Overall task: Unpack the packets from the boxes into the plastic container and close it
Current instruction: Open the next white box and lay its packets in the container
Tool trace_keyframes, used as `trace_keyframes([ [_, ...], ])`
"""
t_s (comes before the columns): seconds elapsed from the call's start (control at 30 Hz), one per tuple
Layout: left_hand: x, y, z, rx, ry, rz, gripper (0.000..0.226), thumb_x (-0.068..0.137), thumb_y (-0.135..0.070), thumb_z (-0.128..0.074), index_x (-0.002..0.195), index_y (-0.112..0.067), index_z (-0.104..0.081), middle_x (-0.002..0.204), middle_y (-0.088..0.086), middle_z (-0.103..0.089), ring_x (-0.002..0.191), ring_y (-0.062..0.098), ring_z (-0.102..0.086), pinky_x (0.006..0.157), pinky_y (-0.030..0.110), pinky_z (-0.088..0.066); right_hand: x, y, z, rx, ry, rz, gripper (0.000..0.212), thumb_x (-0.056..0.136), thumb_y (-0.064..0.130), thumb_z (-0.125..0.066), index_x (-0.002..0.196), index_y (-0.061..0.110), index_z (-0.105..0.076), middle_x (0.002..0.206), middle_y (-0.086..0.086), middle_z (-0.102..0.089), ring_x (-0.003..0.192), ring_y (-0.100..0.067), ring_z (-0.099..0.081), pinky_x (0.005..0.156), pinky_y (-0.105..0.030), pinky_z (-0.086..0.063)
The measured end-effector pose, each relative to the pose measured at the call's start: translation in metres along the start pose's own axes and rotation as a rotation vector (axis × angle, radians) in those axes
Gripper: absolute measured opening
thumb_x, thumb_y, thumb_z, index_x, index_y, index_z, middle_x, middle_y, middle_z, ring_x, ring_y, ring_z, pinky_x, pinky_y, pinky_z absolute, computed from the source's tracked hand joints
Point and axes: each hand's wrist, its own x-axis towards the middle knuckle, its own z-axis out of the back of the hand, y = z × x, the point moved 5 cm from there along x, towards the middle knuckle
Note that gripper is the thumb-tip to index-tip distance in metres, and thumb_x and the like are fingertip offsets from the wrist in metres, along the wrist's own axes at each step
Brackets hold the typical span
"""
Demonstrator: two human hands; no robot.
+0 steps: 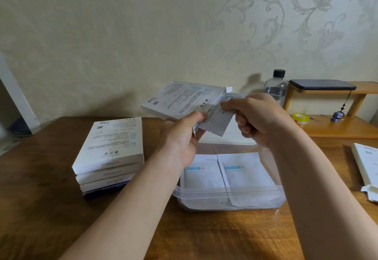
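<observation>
On the grained wooden table (204, 235) the job is partly done: the clear, rigid plastic container (225, 193) stands lidless with two flat white packets (204, 171) inside, and a stack of matte cardboard boxes (110, 153) lies beside it. Above, the left hand (182, 137) grips an open box (180, 100); the right hand (261, 116) pinches a packet (216, 120), perhaps several, half out.

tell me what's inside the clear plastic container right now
Two white packets lie side by side in the container. Its far end is covered by the left hand and right hand, and whatever sits under the packets cannot be seen.
</observation>
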Motion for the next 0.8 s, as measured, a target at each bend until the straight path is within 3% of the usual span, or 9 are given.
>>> trace_keyframes([
  [0.1,-0.002,-0.002,0.001,0.013,-0.003,0.003,0.035,0.084,0.017,-0.065,0.091,-0.017,-0.065,0.081,0.004,-0.078,0.070,0.017,-0.075,0.057,0.026,-0.061,0.001,0.004,0.013,-0.200,-0.096,0.041,0.020,0.092,0.018,-0.059,0.077,0.006,-0.064,0.052,-0.003,-0.062,0.042,-0.017,-0.050,0.043,-0.024,-0.036],
  [0.17,-0.003,-0.004,0.001,0.032,-0.012,-0.010,0.035,0.085,0.017,-0.065,0.089,-0.017,-0.064,0.073,0.000,-0.077,0.064,0.014,-0.074,0.057,0.026,-0.061,0.004,0.011,0.026,-0.296,-0.269,0.177,0.014,0.090,0.015,-0.051,0.088,0.012,-0.064,0.074,-0.006,-0.071,0.061,-0.019,-0.063,0.051,-0.026,-0.046],
  [0.23,-0.004,-0.004,0.002,0.036,-0.027,-0.011,0.034,0.085,0.016,-0.065,0.087,-0.017,-0.064,0.070,-0.001,-0.076,0.061,0.013,-0.073,0.055,0.025,-0.060,0.002,0.020,0.028,-0.450,-0.369,0.374,0.027,0.085,0.007,-0.049,0.107,0.018,-0.062,0.097,-0.003,-0.067,0.083,-0.020,-0.063,0.062,-0.020,-0.046],
  [0.33,-0.004,-0.002,0.002,0.004,-0.043,0.004,0.030,0.086,0.014,-0.066,0.089,-0.016,-0.063,0.068,-0.001,-0.076,0.060,0.013,-0.074,0.050,0.023,-0.057,0.000,0.023,0.006,-0.768,-0.171,0.610,0.055,0.080,-0.007,-0.056,0.123,0.026,-0.062,0.124,0.002,-0.054,0.113,-0.018,-0.054,0.084,-0.006,-0.038],
  [0.43,-0.002,-0.001,0.007,-0.005,-0.076,-0.002,0.032,0.085,0.010,-0.070,0.096,-0.018,-0.062,0.074,-0.002,-0.077,0.065,0.011,-0.075,0.058,0.024,-0.061,-0.003,0.020,-0.012,-0.970,-0.032,0.709,0.056,0.079,0.001,-0.066,0.127,0.030,-0.065,0.149,-0.001,-0.045,0.132,-0.025,-0.047,0.107,-0.039,-0.043],
  [0.5,-0.001,-0.001,0.009,-0.012,-0.092,-0.008,0.033,0.084,0.010,-0.071,0.098,-0.018,-0.062,0.079,0.000,-0.077,0.066,0.011,-0.075,0.063,0.024,-0.062,-0.005,0.019,-0.018,-1.017,-0.009,0.744,0.046,0.082,0.010,-0.070,0.124,0.030,-0.069,0.151,-0.003,-0.045,0.133,-0.027,-0.048,0.104,-0.049,-0.043],
  [0.6,0.000,0.000,0.009,-0.017,-0.105,-0.008,0.036,0.084,0.011,-0.071,0.101,-0.019,-0.061,0.089,0.004,-0.076,0.067,0.011,-0.075,0.065,0.026,-0.063,-0.009,0.021,-0.021,-0.949,-0.017,0.834,0.034,0.082,0.009,-0.072,0.111,0.027,-0.077,0.138,-0.006,-0.060,0.121,-0.028,-0.059,0.097,-0.045,-0.049],
  [0.7,-0.001,-0.001,0.007,-0.017,-0.099,-0.009,0.036,0.084,0.013,-0.069,0.098,-0.019,-0.061,0.081,0.002,-0.077,0.066,0.013,-0.075,0.069,0.029,-0.064,-0.009,0.024,-0.016,-0.909,-0.023,0.866,0.030,0.082,0.004,-0.072,0.106,0.021,-0.079,0.128,-0.006,-0.067,0.121,-0.026,-0.060,0.097,-0.036,-0.049],
  [0.8,0.001,-0.004,0.007,-0.027,-0.090,-0.023,0.036,0.083,0.015,-0.069,0.100,-0.017,-0.061,0.076,0.002,-0.078,0.071,0.016,-0.077,0.072,0.032,-0.064,-0.011,0.028,-0.010,-0.873,-0.047,0.898,0.029,0.083,0.002,-0.072,0.105,0.019,-0.079,0.125,-0.005,-0.069,0.122,-0.024,-0.060,0.099,-0.039,-0.051],
])
